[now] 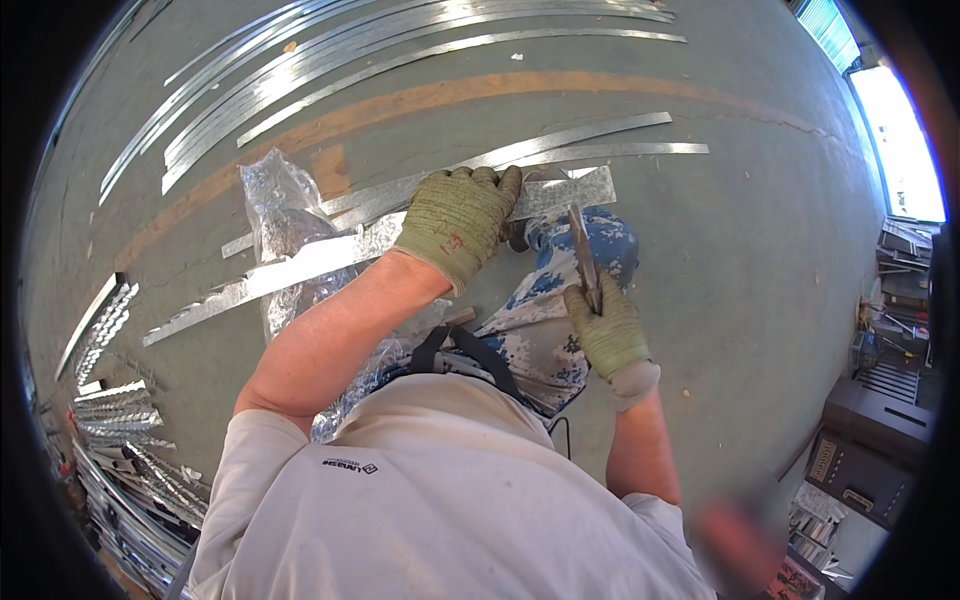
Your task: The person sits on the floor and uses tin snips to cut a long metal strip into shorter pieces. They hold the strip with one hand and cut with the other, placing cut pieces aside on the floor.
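Pale shirt (450, 480); left hand (455, 218) gripping metal strip (588, 190); right hand (608, 328) closed round tool (583, 250).

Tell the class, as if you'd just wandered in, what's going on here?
A person wearing work gloves grips a long metal strip with the left hand. The right hand holds a slender metal tool, its tip near the strip's right end; whether they touch is unclear. The strip passes over clear plastic wrap, and more metal strips lie on the floor ahead.
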Available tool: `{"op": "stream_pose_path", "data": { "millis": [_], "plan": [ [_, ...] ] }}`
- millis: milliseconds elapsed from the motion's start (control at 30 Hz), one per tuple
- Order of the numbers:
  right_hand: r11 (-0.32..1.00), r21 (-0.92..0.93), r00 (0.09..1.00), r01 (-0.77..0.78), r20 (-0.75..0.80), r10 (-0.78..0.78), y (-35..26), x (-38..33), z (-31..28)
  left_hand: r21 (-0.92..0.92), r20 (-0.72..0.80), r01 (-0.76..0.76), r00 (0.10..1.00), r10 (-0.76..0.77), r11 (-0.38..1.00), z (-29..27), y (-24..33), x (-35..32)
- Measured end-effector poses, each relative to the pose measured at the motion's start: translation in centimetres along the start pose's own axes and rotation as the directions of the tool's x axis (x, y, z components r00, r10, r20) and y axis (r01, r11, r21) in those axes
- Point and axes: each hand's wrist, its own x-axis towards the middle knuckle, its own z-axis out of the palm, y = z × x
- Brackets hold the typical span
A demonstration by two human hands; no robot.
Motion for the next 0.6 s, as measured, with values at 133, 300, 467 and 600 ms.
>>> {"op": "stream_pose_path", "data": {
  "millis": [133, 300, 467, 600],
  "plan": [
    [1.0, 0.011, 1.0, 0.006, 0.013, -0.006, 0.0, 0.3, -0.1, -0.026, -0.004, 0.009, 1.0, -0.009, 1.0, -0.1, 0.1, 0.0],
    [0.993, 0.014, 0.993, 0.116, -0.018, -0.116, 2.2, 1.3, 0.4, -0.013, -0.041, 0.008, 0.999, -0.009, 1.0, 0.5, -0.1, -0.1],
    [0.98, 0.199, 0.995, 0.001, 0.096, -0.02, 2.8, 1.9, -0.1, -0.003, -0.071, -0.002, 0.997, 0.002, 1.0, 0.5, 0.1, -0.1],
    [0.982, 0.19, 0.997, 0.025, 0.064, -0.038, 3.6, 2.1, 0.4, -0.011, -0.083, -0.005, 0.997, 0.004, 1.0, 0.8, -0.1, -0.1]
  ]
}}
